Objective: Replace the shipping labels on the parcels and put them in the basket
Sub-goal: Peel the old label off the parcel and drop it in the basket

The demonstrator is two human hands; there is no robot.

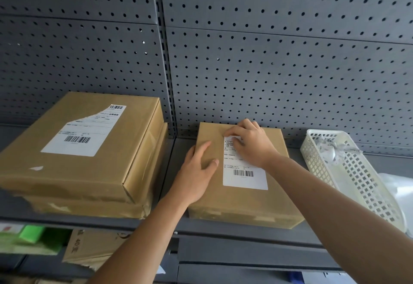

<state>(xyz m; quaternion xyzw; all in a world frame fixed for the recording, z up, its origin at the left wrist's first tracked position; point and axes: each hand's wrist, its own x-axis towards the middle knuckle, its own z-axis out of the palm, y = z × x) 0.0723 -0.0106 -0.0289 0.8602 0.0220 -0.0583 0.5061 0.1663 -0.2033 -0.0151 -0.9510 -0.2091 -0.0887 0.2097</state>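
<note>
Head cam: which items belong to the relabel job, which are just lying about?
Job: centre parcel, its label, left hand, right hand, left parcel stack with torn label, white basket.
Lying about: green item, cardboard box below, plastic bag.

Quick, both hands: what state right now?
Left hand: open, flat on the parcel.
Right hand: fingers curled on the label; grip cannot be told.

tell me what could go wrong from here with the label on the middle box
1. The right hand has its fingers at the top edge of the label. If it is peeled from there it may rip, as the torn label on the left parcel has, with a corner missing.
2. The middle parcel lies near the front edge of the shelf, steadied only by the flat left hand. A hard pull could slide it.
</note>
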